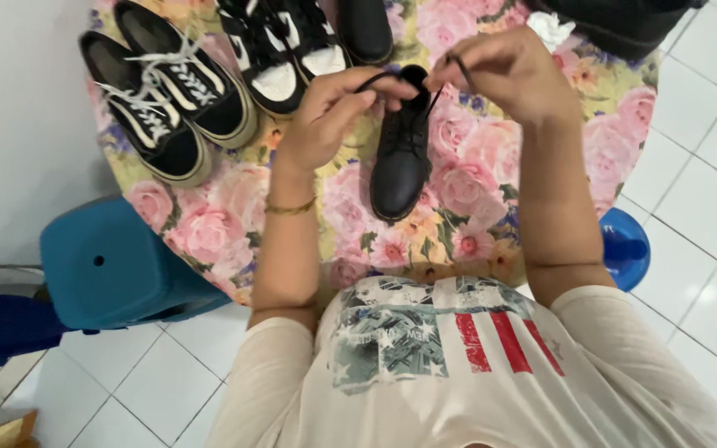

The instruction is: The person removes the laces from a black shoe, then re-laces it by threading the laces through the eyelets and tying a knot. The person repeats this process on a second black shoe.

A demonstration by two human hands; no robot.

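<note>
One floral tablecloth (466, 187), white floor tiles (690, 207).

black boot (401, 162), pink floral tablecloth (475, 187)

The black boot's (400, 158) collar sits behind both hands; top-edge shoes (292, 41) are cut off.

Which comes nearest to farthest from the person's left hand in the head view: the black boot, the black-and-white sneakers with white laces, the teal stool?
From the left hand:
1. Black boot, just right of the hand, whose fingers hold its lace.
2. Black-and-white sneakers with white laces, on the floral tablecloth's left side.
3. Teal stool, lower left, on the floor beside the table.
</note>
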